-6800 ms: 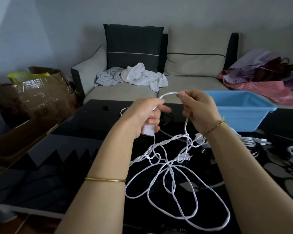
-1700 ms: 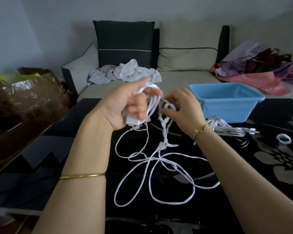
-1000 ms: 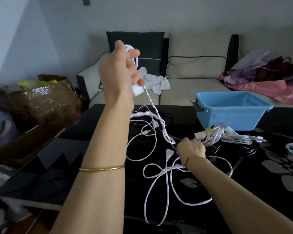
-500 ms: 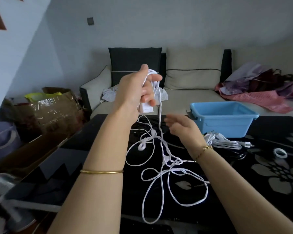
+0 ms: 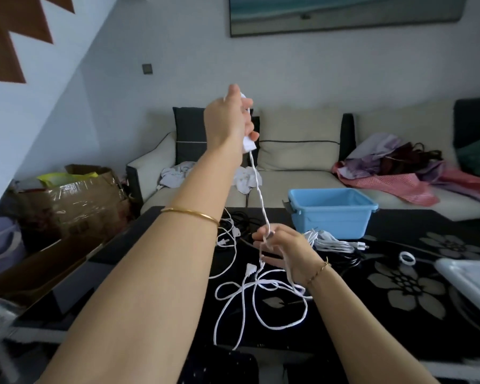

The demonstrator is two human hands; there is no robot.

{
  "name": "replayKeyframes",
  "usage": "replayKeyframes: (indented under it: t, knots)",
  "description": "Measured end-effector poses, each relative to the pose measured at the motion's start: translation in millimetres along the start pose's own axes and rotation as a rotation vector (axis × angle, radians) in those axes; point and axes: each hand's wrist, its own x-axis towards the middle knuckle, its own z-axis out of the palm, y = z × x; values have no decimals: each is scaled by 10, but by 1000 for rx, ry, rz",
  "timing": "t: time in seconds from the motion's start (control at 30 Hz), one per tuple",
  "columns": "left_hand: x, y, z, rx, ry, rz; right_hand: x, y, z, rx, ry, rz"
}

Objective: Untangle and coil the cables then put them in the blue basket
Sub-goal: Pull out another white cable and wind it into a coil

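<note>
Black floral table [image 5: 413,228], white cable [image 5: 250,268], blue basket [image 5: 330,217], beige sofa [image 5: 297,181] behind

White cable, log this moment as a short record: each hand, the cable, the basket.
left hand: up high, grips white cable
right hand: low over table, holds the same cable
white cable: stretched between the hands, loose loops tangled on the table
blue basket: on the table, no cable visible inside

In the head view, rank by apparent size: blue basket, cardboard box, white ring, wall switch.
1. cardboard box
2. blue basket
3. white ring and wall switch look alike; the switch is farther away, so unranked.
</note>
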Motion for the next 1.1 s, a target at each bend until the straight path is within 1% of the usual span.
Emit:
replayKeyframes:
  t: [0.1,0.13,0.27,0.3,0.33,0.4,0.5,0.53,0.57,0.6,0.67,0.73,0.77,0.8,0.83,0.87,0.93,0.97,1.0,1.03,1.1]
  knots:
    - [7,197,83,-53,51,68,-67,94,-52,38,-6,49]
    - [-7,281,117,-58,55,99,-94,109,-59,-6,16,56]
    - [-71,630,214,-43,63,233,-83,218,-110,-258,158,13]
    - [-97,716,228,-40,65,268,-59,232,-133,-336,185,9]
    - [-108,773,247,-47,66,298,-36,228,-158,-464,200,18]
    - [-120,867,278,-68,47,316,20,214,-187,-792,134,43]
    - [-103,891,303,-71,-4,211,95,172,-274,-1158,-70,101]
    - [-100,845,300,-47,-19,165,118,150,-320,-1250,-120,134]
    - [-98,770,299,-23,-38,122,152,138,-365,-1289,-147,154]
    - [-103,673,298,-9,-58,81,144,100,-393,-1264,-135,203]
    - [-104,441,288,10,-96,6,154,-21,-404,-1102,-52,228]
    - [-92,211,268,42,-127,-50,163,-179,-366,-805,41,127]
    - [-79,103,241,58,-141,-71,148,-265,-328,-644,62,62]
    - [-85,38,208,71,-152,-86,107,-344,-282,-533,53,36]
    - [-59,-56,173,76,-159,-101,54,-395,-228,-503,13,32]
    - [-27,-133,135,80,-161,-115,30,-404,-176,-602,-65,59]
    - [46,-264,41,74,-152,-153,-11,-357,-36,-1061,-285,159]
    - [78,-319,-6,66,-145,-174,-31,-304,34,-1300,-361,207]
    - [102,-365,-49,59,-135,-192,-41,-257,89,-1513,-385,266]
    - [129,-424,-96,53,-120,-213,-48,-226,143,-1668,-384,309]
    - [181,-537,-198,49,-80,-256,-31,-234,216,-1848,-403,370]
